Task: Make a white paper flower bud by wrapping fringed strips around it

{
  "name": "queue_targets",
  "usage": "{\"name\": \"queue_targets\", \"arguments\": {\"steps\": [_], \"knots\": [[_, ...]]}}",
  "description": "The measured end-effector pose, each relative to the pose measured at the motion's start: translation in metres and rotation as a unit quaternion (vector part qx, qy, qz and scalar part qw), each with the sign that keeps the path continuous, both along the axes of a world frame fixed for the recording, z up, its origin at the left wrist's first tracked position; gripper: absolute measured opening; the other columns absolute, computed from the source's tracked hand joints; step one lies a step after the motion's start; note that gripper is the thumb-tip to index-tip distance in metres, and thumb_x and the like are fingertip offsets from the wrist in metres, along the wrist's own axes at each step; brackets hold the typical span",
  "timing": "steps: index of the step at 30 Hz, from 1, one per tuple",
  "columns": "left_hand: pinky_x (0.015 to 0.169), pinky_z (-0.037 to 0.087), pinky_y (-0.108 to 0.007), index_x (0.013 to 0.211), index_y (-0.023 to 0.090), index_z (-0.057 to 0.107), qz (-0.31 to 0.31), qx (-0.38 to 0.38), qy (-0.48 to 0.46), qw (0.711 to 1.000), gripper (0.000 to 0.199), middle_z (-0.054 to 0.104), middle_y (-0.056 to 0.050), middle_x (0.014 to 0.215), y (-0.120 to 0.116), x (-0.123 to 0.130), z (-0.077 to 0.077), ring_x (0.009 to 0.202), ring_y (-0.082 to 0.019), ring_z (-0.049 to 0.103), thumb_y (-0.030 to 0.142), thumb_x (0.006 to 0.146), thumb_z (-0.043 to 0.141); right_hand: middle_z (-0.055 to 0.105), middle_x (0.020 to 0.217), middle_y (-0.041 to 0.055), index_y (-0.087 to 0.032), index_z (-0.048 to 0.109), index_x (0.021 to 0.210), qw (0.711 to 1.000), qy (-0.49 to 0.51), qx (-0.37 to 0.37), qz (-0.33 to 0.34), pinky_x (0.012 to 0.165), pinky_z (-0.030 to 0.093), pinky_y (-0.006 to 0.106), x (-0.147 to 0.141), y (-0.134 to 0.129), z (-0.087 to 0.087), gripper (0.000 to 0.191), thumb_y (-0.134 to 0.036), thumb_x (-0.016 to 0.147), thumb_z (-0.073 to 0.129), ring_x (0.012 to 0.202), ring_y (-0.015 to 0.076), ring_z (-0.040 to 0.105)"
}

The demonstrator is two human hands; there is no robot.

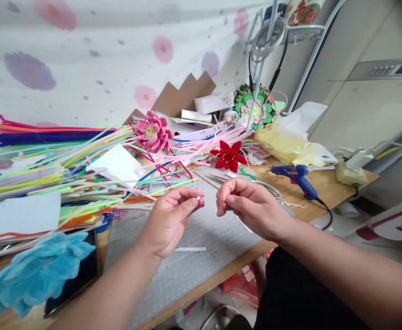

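My left hand (168, 222) is raised over the grey cutting mat (142, 270), thumb and forefinger pinched on a small white piece (198, 198). A short distance to its right, my right hand (251, 206) is closed too, its thumb pressed to the forefinger; anything between those fingertips is too small to make out. The hands are apart. On the mat below them lies a narrow white strip (190, 249). Just behind the hands sits a red fuzzy flower (229, 156) with a yellow centre, and scissors (218, 178) lie partly hidden by the right hand.
Bundles of coloured pipe cleaners (53, 176) cover the table's left and back. A blue glue gun (295, 176) with a black cord stands at the right. A pink flower (153, 132) is at the back, and a large blue flower (37, 272) is front left over a dark tablet (72, 293).
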State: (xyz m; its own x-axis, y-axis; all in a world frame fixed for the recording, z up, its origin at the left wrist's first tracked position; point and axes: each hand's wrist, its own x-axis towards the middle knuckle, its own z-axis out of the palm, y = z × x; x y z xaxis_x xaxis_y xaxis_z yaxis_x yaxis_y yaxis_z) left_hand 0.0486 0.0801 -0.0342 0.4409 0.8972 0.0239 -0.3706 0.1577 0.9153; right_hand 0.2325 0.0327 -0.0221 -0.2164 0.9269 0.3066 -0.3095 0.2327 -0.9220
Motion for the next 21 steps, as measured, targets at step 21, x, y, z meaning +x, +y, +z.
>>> {"name": "queue_targets", "arguments": {"steps": [21], "knots": [[0.076, 0.045, -0.027, 0.076, 0.019, 0.068, 0.048, 0.062, 0.074, 0.994, 0.004, 0.069, 0.002, 0.072, -0.006, 0.002, 0.003, 0.073, -0.012, 0.062, 0.016, 0.074, 0.069, 0.065, 0.081, 0.0045, -0.016, 0.063, 0.090, 0.938, -0.270, 0.161, -0.146, 0.066, 0.054, 0.028, -0.005, -0.001, 0.007, 0.011, -0.017, 0.079, 0.064, 0.073, 0.0141, 0.062]]}}
